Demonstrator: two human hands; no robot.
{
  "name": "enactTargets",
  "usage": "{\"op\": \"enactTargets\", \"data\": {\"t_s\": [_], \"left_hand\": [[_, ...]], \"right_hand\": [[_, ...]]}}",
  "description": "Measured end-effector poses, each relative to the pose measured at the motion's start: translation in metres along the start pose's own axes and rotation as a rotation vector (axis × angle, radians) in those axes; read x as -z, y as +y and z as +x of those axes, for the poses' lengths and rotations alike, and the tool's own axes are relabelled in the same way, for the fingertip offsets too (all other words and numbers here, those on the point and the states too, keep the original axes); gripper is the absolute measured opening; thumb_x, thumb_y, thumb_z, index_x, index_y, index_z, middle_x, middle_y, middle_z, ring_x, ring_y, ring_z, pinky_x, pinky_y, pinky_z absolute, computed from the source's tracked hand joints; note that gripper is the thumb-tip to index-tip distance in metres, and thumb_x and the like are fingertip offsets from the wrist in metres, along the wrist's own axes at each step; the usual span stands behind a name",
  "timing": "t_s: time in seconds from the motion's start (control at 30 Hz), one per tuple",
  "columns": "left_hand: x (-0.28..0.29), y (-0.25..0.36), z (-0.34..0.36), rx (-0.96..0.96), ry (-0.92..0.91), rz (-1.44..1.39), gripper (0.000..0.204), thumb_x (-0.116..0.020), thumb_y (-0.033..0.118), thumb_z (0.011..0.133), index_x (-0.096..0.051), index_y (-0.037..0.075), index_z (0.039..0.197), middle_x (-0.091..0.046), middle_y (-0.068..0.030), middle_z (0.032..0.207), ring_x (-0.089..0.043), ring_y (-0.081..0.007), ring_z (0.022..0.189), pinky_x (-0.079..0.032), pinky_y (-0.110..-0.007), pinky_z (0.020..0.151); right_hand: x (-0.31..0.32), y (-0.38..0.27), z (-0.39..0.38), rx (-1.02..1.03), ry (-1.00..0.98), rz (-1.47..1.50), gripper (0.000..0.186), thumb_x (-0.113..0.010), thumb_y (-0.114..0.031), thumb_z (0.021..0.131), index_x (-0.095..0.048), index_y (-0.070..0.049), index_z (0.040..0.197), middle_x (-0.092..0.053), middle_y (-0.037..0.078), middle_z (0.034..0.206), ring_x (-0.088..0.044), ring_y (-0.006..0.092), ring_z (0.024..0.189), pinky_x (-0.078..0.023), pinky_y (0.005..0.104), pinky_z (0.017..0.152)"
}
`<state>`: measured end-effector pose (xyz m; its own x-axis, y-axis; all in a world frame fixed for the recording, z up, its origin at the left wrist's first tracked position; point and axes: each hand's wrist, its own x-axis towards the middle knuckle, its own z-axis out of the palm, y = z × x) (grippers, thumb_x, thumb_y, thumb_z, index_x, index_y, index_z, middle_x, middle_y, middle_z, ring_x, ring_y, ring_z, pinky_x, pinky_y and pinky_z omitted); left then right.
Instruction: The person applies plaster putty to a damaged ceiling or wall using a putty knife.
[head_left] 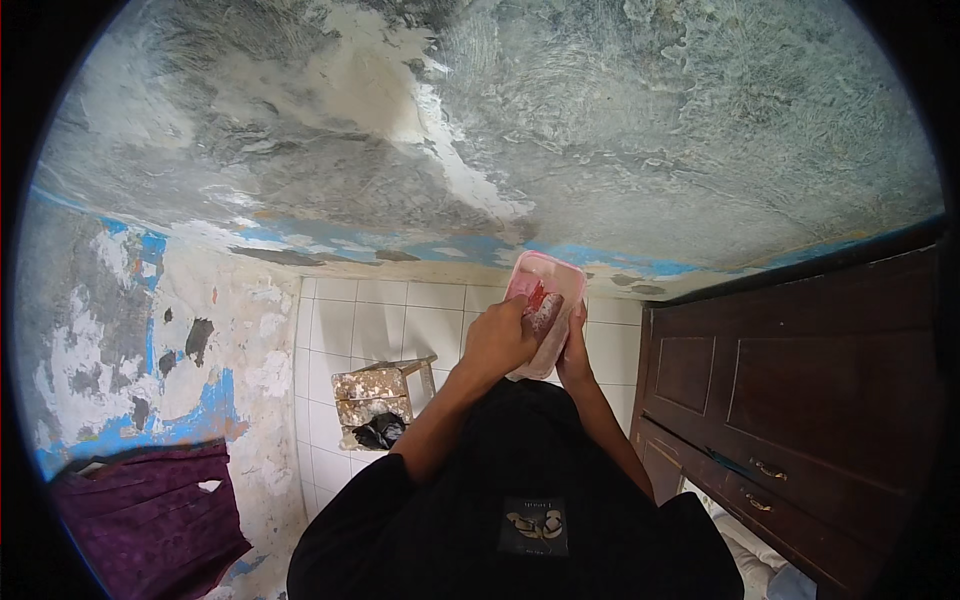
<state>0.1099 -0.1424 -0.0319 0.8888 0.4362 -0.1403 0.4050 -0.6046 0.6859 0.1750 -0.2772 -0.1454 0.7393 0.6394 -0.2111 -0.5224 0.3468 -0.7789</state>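
Observation:
A shallow pink plastic tub (pixel 572 276) is tilted in front of me, close to the foot of the plastered wall. My right hand (pixel 575 352) grips it along its right side. Over its left part reaches my left hand (pixel 500 338), fingers closed on a small red tool (pixel 538 296) smeared with whitish paste. The tool is inside the tub, and its exact kind is hard to make out. Pale residue coats the inner side of the tub.
A patchy grey plastered wall (pixel 700 130) with a white filler streak rises ahead. A paint-spattered wooden stool (pixel 372 385) bearing a black plastic bag (pixel 380 431) stands left. Purple cloth (pixel 160 520) hangs at lower left. A dark wooden cabinet (pixel 820 390) is on the right.

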Motion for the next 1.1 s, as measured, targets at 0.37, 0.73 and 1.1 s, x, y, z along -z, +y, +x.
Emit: {"op": "enactTargets", "data": {"t_s": [0.37, 0.73, 1.1], "left_hand": [[0.024, -0.030, 0.004, 0.046, -0.089, -0.483, 0.021, -0.060, 0.011, 0.091, -0.065, -0.004, 0.104, -0.068, -0.0165, 0.076, -0.067, -0.0252, 0.067, -0.051, -0.037, 0.065], [0.012, -0.085, -0.010, 0.328, 0.001, -1.274, 0.030, -0.062, 0.019, 0.099, -0.061, 0.006, 0.126, -0.069, -0.0036, 0.108, -0.067, -0.0155, 0.097, -0.055, -0.035, 0.090], [-0.086, -0.172, 0.051, 0.535, 0.531, -1.671, 0.023, -0.058, 0.018, 0.101, -0.056, 0.012, 0.124, -0.065, -0.0016, 0.112, -0.065, -0.0171, 0.100, -0.053, -0.036, 0.090]], "right_hand": [[-0.001, 0.003, 0.000, 0.025, 0.152, 0.005, 0.060, -0.031, -0.050, 0.107, -0.020, -0.017, 0.156, -0.037, 0.007, 0.150, -0.039, 0.0214, 0.137, -0.034, 0.0405, 0.115], [0.020, 0.019, 0.014, 0.053, 0.207, 0.012, 0.066, -0.030, -0.057, 0.105, -0.035, -0.009, 0.150, -0.046, 0.008, 0.147, -0.045, 0.0228, 0.136, -0.036, 0.0392, 0.114], [0.033, -0.009, 0.010, 0.110, 0.237, -0.065, 0.062, -0.034, -0.054, 0.106, -0.026, -0.012, 0.150, -0.039, 0.010, 0.147, -0.039, 0.0243, 0.138, -0.033, 0.0412, 0.115]]}}
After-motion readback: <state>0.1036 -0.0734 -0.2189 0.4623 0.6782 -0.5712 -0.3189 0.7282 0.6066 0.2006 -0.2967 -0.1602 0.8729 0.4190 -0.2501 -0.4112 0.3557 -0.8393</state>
